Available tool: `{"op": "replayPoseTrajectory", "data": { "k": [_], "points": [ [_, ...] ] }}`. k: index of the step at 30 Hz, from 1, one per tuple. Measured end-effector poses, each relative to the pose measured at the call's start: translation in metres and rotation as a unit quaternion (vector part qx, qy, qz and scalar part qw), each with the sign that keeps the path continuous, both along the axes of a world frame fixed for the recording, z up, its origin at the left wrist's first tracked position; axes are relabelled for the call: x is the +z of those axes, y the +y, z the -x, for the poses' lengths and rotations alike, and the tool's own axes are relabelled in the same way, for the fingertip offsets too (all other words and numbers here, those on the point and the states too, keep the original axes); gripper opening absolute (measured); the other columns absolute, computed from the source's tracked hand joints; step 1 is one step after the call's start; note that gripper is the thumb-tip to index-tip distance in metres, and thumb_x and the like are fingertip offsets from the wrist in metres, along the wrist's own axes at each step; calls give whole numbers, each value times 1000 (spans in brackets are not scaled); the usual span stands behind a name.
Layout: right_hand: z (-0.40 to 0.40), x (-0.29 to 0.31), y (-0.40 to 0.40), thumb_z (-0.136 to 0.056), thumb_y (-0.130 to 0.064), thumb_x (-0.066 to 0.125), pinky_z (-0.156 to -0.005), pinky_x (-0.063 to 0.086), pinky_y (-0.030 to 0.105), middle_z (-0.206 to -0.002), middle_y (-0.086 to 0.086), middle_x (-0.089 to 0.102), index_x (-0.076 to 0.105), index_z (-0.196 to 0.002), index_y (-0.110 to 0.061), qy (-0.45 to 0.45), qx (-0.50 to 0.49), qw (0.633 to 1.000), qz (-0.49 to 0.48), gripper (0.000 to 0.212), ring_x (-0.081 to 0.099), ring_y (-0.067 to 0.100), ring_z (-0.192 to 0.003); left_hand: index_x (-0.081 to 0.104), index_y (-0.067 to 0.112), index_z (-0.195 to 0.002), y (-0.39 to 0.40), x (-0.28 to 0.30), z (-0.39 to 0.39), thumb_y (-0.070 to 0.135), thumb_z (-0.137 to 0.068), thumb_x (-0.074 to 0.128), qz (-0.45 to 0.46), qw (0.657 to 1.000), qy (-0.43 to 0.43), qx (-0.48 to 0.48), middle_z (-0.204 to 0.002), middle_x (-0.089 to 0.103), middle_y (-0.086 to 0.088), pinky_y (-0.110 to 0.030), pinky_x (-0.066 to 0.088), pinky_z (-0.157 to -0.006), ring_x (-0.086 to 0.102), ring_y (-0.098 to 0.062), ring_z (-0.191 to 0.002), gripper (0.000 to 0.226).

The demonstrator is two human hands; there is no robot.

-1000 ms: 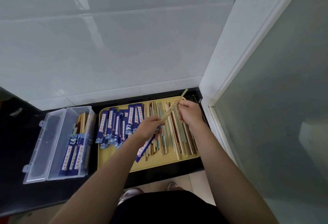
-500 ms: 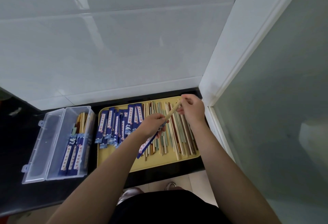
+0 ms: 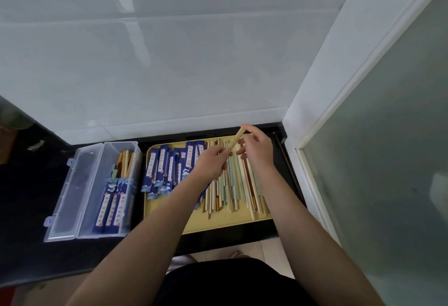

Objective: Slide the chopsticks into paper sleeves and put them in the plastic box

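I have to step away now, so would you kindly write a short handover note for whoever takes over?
Left hand: grips the sleeve holding the light chopsticks.
Right hand: fingertips at the chopsticks' top end.
Yellow tray: empty paper sleeves on its left, loose chopsticks on its right.
Plastic box: open, several sleeved pairs inside.
Left: seat this pair, box it, then sleeve the rest.

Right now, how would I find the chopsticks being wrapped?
Look at the yellow tray on the dark counter. Above its far right part, both hands meet; the pale chopsticks slant up between them, the only pair lifted off the tray.
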State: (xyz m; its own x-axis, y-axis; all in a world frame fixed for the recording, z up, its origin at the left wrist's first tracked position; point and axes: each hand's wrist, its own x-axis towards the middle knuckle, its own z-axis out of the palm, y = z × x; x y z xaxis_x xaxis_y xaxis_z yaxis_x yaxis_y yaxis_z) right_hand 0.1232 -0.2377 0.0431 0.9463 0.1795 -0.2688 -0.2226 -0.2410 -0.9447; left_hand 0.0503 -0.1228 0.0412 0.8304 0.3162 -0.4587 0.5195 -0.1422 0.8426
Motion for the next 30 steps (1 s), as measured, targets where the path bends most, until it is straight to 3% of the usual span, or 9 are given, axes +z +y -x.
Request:
{"op": "replayPoseTrajectory", "data": {
  "k": [5,8,10,13,18,21,23,26,30],
  "points": [
    [18,-5,38,-101,-21,47,-61,54,28,-96,2,67,48,-133,-39,29,59,997,46,37,68,15,-71,63,14,-103,49,1,24,26,-104,48,-44,994,-9,96,-78,65,-5,-29,53,-53,61,-16,-58,19],
    [33,-24,58,-104,-26,48,-65,57,28,-97,2,67,59,-118,-20,26,135,975,173,19,68,13,-77,62,19,-91,94,-5,48,26,-103,46,-110,981,13,159,-81,66,-6,-44,59,-69,68,-28,-74,22],
    [44,-39,72,-104,-25,49,-70,58,31,-93,4,68,64,-103,-15,24,187,951,244,18,69,15,-79,63,17,-90,121,-10,65,25,-103,44,-144,969,32,198,-82,67,-7,-46,59,-68,68,-34,-79,25],
    [64,-58,96,-104,-20,48,-70,58,33,-90,5,68,66,-105,-12,17,221,928,300,20,69,17,-77,63,6,-95,155,-16,93,13,-102,40,-216,947,67,227,-83,61,-7,-32,42,-55,60,-31,-78,26],
    [84,-70,124,-103,-18,46,-74,62,48,-86,10,70,65,-102,-12,38,230,920,314,20,73,27,-77,51,7,-134,194,-40,114,-1,-89,44,-184,956,120,196,-125,60,-17,-42,53,-78,60,-34,-106,46],
    [84,-70,126,-103,-14,47,-62,58,35,-87,5,67,64,-99,-13,12,202,918,342,18,69,20,-72,35,12,-149,193,-43,114,8,-95,50,-151,970,136,137,-147,44,-17,-49,47,-101,47,-38,-130,56],
    [81,-73,120,-103,-12,47,-53,44,22,-87,1,64,63,-98,-14,-1,181,910,374,16,60,8,-67,36,11,-150,188,-44,112,11,-97,50,-186,966,136,117,-151,36,-15,-47,38,-109,39,-34,-136,54],
    [77,-81,110,-104,-21,51,-59,47,22,-93,2,65,59,-101,-15,14,158,910,383,12,58,6,-72,54,12,-133,176,-39,107,11,-95,49,-286,947,73,128,-135,49,-10,-40,40,-100,46,-26,-121,38],
    [78,-97,114,-98,-40,63,-65,53,28,-97,-1,65,55,-107,-18,49,161,920,355,26,65,12,-79,65,18,-105,158,-41,91,15,-100,45,-185,980,46,58,-87,65,-1,-23,39,-53,52,-11,-63,21]
  ]
}}
